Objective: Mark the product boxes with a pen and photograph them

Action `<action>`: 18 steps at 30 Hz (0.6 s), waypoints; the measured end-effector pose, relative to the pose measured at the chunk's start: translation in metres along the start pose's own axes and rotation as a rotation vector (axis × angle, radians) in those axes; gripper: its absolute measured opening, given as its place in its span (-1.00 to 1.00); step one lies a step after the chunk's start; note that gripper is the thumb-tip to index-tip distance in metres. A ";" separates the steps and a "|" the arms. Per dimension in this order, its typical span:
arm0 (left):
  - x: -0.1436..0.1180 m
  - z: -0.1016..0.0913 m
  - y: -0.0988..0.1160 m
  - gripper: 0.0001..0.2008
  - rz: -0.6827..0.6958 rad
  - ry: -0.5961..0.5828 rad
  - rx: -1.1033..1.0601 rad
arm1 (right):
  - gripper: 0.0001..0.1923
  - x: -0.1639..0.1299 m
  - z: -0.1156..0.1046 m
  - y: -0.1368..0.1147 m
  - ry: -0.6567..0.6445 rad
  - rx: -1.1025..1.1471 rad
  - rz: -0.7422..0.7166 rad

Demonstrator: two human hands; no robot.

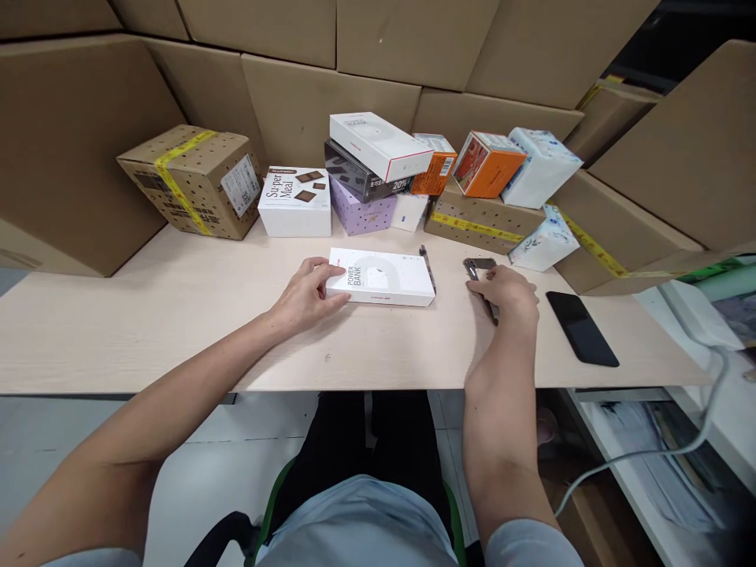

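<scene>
A pale wooden table [147, 315] is stretching across the middle of the frame, with walls of plain cardboard standing behind it. At the upper left a brown carton [192, 179] with yellow tape is sitting tilted on the tabletop. Along the back, near the centre, a heap of small boxes is lying together: a white Super Meal box [294, 201], a lilac dotted box [361, 211] beside it, a dark box and a long white box [381, 145] stacked above, and orange boxes [487, 164] and white boxes resting on a flat taped carton [478, 221] toward the right.

In the centre of the frame a white power bank box [383, 277] is lying flat on the table. The left hand [307, 298] is resting at its left end, fingers loosely curled and touching that end and its top edge, not gripping around it. A dark pen-like thing [428, 266] is lying against the box's right end.

Just right of centre, the right hand [508, 291] is lying palm down with the fingers bent over a metal folding tool [479, 272], closing on it; how firmly is hard to tell. Further right a black phone [582, 327] is lying face up on the table, apart from the hand.
</scene>
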State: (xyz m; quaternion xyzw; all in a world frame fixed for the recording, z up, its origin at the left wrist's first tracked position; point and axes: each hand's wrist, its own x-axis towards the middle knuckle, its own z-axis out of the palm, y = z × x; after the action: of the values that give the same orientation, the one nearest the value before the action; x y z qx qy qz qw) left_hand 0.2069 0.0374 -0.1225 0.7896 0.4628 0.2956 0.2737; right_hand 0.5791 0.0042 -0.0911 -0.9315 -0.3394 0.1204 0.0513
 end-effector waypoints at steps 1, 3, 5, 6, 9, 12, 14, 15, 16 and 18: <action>0.000 0.000 0.000 -0.56 0.003 -0.001 -0.001 | -0.56 0.000 0.000 -0.001 -0.003 0.007 0.012; -0.001 0.000 0.000 -0.56 0.010 -0.001 -0.001 | -0.60 0.001 0.000 -0.001 -0.015 0.026 0.026; -0.001 0.000 0.000 -0.56 0.013 0.003 0.005 | -0.60 0.001 0.000 0.001 -0.005 0.040 0.008; -0.001 0.000 0.001 -0.56 0.013 0.004 0.008 | -0.58 0.001 -0.001 0.002 0.014 0.055 -0.014; 0.000 0.000 0.001 -0.56 0.013 0.001 0.013 | -0.45 -0.002 -0.004 0.007 0.093 0.299 -0.116; 0.000 0.002 0.001 -0.57 0.023 0.006 0.014 | -0.42 -0.015 -0.012 0.002 0.114 0.881 -0.269; 0.000 0.004 0.001 -0.58 0.031 0.011 0.011 | -0.53 -0.032 -0.020 -0.009 0.032 1.298 -0.430; 0.000 0.005 0.001 -0.58 0.036 0.015 0.009 | -0.58 -0.043 -0.023 -0.017 -0.064 1.479 -0.527; 0.000 0.007 0.001 -0.58 0.039 0.022 0.008 | -0.55 -0.055 -0.025 -0.026 -0.179 1.638 -0.595; 0.000 0.009 0.001 -0.58 0.044 0.041 0.007 | -0.42 -0.079 -0.024 -0.045 -0.602 1.789 -0.668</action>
State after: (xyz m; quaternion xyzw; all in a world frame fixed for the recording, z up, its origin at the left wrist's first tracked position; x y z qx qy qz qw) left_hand 0.2144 0.0357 -0.1277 0.7943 0.4518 0.3161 0.2551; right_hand 0.4990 -0.0126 -0.0455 -0.3378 -0.3671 0.5416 0.6766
